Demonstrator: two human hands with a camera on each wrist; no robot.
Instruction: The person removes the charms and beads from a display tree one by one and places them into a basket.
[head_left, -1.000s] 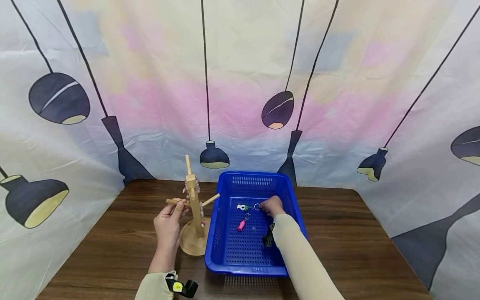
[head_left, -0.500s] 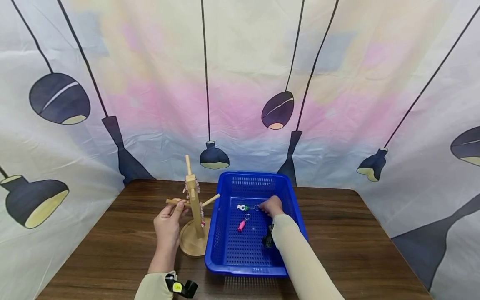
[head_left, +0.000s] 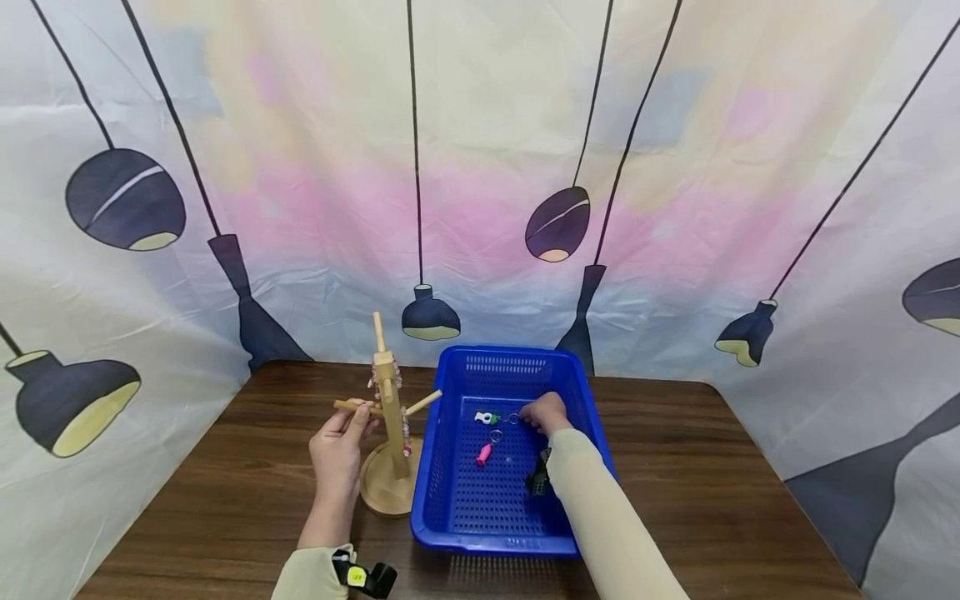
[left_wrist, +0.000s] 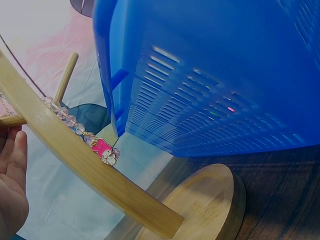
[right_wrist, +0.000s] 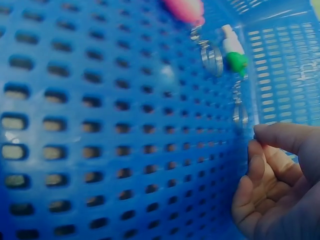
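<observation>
My left hand (head_left: 337, 450) holds a side peg (head_left: 347, 405) of a wooden peg stand (head_left: 393, 425), thumb on the near side. Beaded bracelets (left_wrist: 70, 120) hang on the stand; one bears a pink character charm (left_wrist: 103, 150). Down in the blue basket (head_left: 495, 546), my right hand (head_left: 546, 412) has its fingers curled, thumb and index fingertips together right at the metal ring of a white-and-green keychain (head_left: 486, 418). I cannot tell whether they pinch the ring. A pink keychain (head_left: 483, 454) lies on the basket floor, its ring pointing away from me.
The stand's round base (head_left: 386, 492) is close against the basket's left side. Another peg (head_left: 423, 402) reaches toward the basket rim. Dark wood table (head_left: 675, 500) extends on both sides; a lamp-patterned cloth (head_left: 480, 167) hangs behind.
The head view has shifted very slightly. Both hands, the stand and the keychains keep their places.
</observation>
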